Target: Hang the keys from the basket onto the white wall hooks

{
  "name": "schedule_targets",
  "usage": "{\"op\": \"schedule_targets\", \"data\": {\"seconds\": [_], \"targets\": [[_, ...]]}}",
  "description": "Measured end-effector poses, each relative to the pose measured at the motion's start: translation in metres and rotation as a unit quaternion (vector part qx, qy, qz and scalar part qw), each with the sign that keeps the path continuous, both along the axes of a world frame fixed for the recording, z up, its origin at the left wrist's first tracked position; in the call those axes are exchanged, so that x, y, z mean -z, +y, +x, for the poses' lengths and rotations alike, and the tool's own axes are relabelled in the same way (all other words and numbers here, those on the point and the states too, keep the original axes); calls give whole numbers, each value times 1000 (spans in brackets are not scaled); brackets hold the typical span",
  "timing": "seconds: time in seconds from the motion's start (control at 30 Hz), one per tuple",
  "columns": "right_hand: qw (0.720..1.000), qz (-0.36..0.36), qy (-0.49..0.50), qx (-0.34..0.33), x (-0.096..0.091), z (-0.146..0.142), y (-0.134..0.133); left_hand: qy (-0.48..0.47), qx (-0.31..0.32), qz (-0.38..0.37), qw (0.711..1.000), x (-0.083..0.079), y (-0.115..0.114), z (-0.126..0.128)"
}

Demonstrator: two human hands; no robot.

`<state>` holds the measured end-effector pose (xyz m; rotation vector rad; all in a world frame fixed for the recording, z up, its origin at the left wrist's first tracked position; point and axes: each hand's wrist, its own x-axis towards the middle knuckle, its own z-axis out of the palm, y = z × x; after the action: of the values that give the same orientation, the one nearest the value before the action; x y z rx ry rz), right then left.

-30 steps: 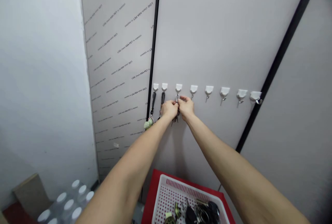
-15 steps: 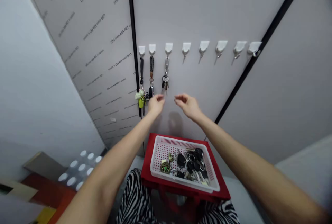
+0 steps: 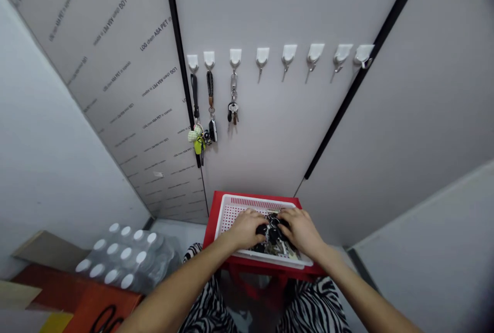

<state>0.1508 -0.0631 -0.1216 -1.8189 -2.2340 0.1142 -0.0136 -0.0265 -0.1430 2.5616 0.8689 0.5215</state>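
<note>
A white perforated plastic basket (image 3: 235, 200) holds a pile of keys (image 3: 276, 238) with black heads and metal rings. Inside its left half, my left hand (image 3: 247, 229) reaches down onto the pile, thumb and fingers apart around a black key fob (image 3: 261, 229). My right hand (image 3: 300, 227) rests over the right side of the same pile, its fingers curved and spread, touching the keys. Both sets of fingertips are partly hidden among them. Three key sets hang on the wall: one with a green charm (image 3: 198, 145), one with a brown-black strap (image 3: 210, 86), and a small bunch (image 3: 233, 111).
Several white wall hooks (image 3: 263, 56) run in a row above the basket. Beneath it is a red stool-like support (image 3: 211, 220), between knees in zebra-patterned cloth. Capped bottles (image 3: 125, 254) and an orange box (image 3: 85, 297) stand at the lower left.
Both hands have come down from the wall below the hanging keys into the basket, onto the key pile. The view has shifted, so the wall hooks appear farther left and higher.
</note>
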Motion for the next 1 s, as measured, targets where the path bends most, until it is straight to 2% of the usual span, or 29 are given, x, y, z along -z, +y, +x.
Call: {"op": "schedule_targets", "data": {"seconds": [0.07, 0.17, 0.37, 0.5, 0.6, 0.67, 0.8, 0.9, 1.0], "targets": [[1000, 17, -9, 3, 3, -2, -3, 37, -21, 15, 999, 2, 0, 0], [999, 35, -12, 14, 5, -5, -3, 68, -93, 33, 993, 5, 1, 0], [999, 36, -33, 18, 6, -9, 1, 61, -209, 23, 976, 9, 5, -2], [999, 44, 2, 23, 3, -15, 4, 54, -216, 7, 975, 8, 6, -2], [992, 23, 123, 23, -1, -18, 10, 47, -200, -5, 979, 7, 5, -2], [970, -13, 241, 27, -2, -19, 16, 37, -188, -9, 982, 6, 5, -2], [895, -79, 437, 43, -3, -20, 26, 18, -151, -21, 988, 4, 3, -3], [853, -102, 507, 72, -5, -19, 29, -12, -153, -49, 987, 3, 5, -4], [850, -96, 510, 89, -4, -15, 29, -123, -185, -119, 968, 3, 11, -4]]}}
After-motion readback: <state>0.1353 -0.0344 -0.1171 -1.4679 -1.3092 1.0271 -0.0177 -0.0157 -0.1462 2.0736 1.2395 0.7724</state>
